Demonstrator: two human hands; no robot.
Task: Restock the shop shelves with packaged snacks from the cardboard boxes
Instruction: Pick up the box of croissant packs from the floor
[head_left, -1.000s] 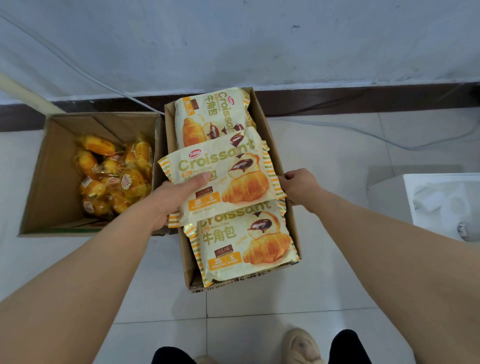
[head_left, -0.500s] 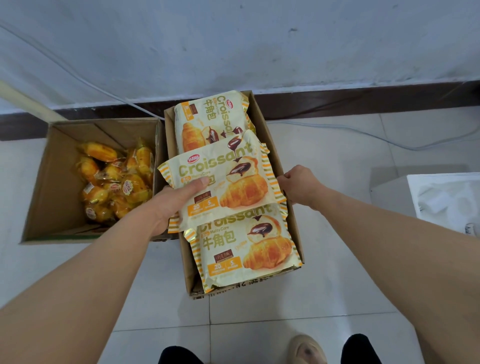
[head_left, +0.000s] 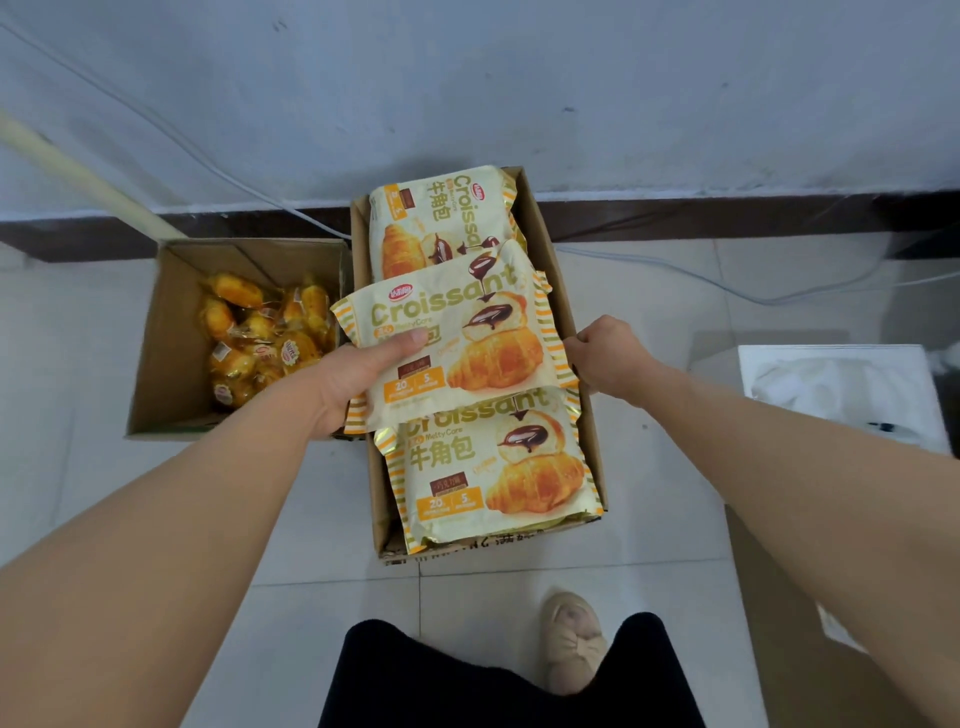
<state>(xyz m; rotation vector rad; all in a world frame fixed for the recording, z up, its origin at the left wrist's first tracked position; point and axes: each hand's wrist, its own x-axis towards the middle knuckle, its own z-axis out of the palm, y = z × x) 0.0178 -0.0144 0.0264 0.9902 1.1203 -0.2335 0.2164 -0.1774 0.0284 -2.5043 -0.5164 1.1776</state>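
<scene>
A narrow cardboard box (head_left: 569, 291) on the tiled floor holds cream-and-orange croissant packs. The middle croissant pack (head_left: 457, 332) is tilted and raised above the others. My left hand (head_left: 358, 379) grips its left edge, thumb on the printed front. My right hand (head_left: 610, 358) pinches its right edge with curled fingers. Another pack (head_left: 493, 467) lies flat at the near end of the box, and a third pack (head_left: 431, 223) lies at the far end.
A wider cardboard box (head_left: 171, 332) to the left holds several small orange-wrapped cakes (head_left: 265, 338). A white cable (head_left: 701, 278) runs along the floor by the dark skirting. A white object (head_left: 836, 384) sits at the right. My shoe (head_left: 571, 644) is below the box.
Both hands have lifted the middle croissant pack a little higher and toward me. The camera view has drawn back slightly.
</scene>
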